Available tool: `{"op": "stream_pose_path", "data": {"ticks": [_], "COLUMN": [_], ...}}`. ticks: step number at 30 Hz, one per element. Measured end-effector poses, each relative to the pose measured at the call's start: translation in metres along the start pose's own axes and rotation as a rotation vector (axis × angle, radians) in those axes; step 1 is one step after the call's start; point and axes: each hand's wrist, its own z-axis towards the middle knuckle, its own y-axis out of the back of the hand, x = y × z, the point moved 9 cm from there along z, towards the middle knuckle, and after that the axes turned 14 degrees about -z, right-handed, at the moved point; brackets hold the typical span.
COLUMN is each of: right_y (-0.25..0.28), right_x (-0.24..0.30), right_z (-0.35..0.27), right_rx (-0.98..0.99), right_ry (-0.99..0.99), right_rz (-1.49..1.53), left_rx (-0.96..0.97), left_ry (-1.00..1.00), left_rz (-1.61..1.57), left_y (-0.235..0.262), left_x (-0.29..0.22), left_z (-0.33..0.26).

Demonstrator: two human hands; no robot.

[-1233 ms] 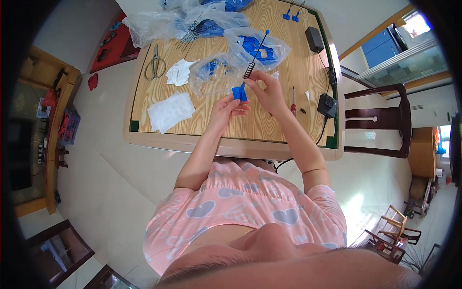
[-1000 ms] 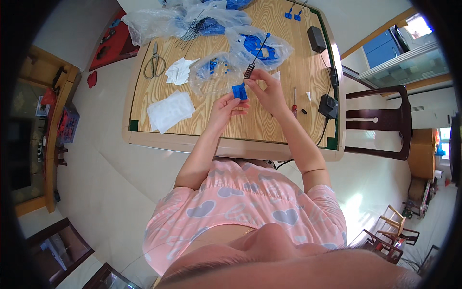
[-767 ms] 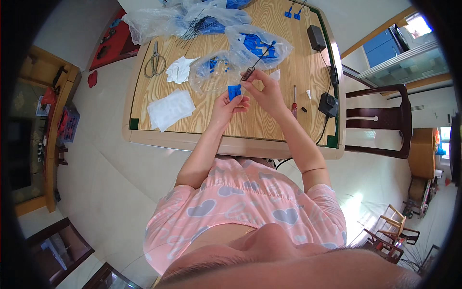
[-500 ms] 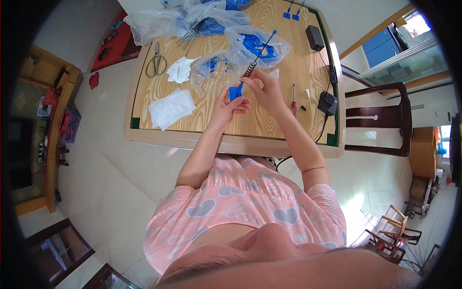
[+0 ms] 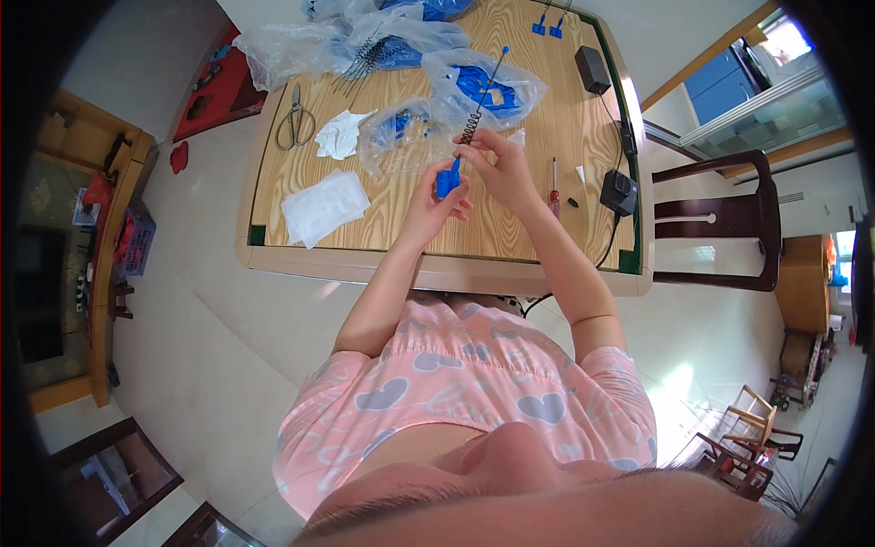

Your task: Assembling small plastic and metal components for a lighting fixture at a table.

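Over the near middle of the table my left hand (image 5: pixel 426 206) pinches a blue plastic clip-like piece (image 5: pixel 447 182). My right hand (image 5: pixel 503 166) grips the lower end of a black coiled wire spring (image 5: pixel 471 126) just above it. From the coil a thin straight rod runs up and away to a small blue tip (image 5: pixel 506 50). The blue piece and the wire meet between my fingers; the exact joint is partly hidden. Behind my hands lie a clear bag of small blue and yellowish parts (image 5: pixel 399 137) and a bag of larger blue pieces (image 5: pixel 483 87).
Scissors (image 5: pixel 295 126), a crumpled tissue (image 5: pixel 341 134) and white sheets (image 5: pixel 325 208) lie to the left. On the right are a red-handled screwdriver (image 5: pixel 554 196), a black adapter (image 5: pixel 619 193) and a black box (image 5: pixel 592 70) with a cable. Black springs (image 5: pixel 365 62) rest on far plastic bags.
The spring's rod has swung left, its blue tip shifting left and slightly farther away. The blue piece has turned in my left fingers. Both hands keep nearly the same place.
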Motion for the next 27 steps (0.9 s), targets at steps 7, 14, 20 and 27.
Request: {"op": "stream_pose_path", "data": {"ticks": [7,14,20,27], "right_y": [-0.002,0.001,0.001,0.047], "right_x": [-0.001,-0.002,-0.008,-0.001], "right_z": [-0.004,-0.006,-0.003,0.030], "right_rx": [-0.058,-0.072,-0.055,-0.159], "right_ry": [0.079,0.046,-0.007,0.012], "right_rz": [-0.058,-0.084,-0.051,-0.077], "left_rx": [0.077,0.028,0.075,0.022], "left_ry": [0.238,0.266,0.188,-0.073], "left_rz": [0.029,0.021,0.078,0.067], "left_y": [0.003,0.007,0.003,0.012], "left_x": [0.031,0.030,0.018,0.003], "left_z": [-0.001,0.000,0.005,0.006]}}
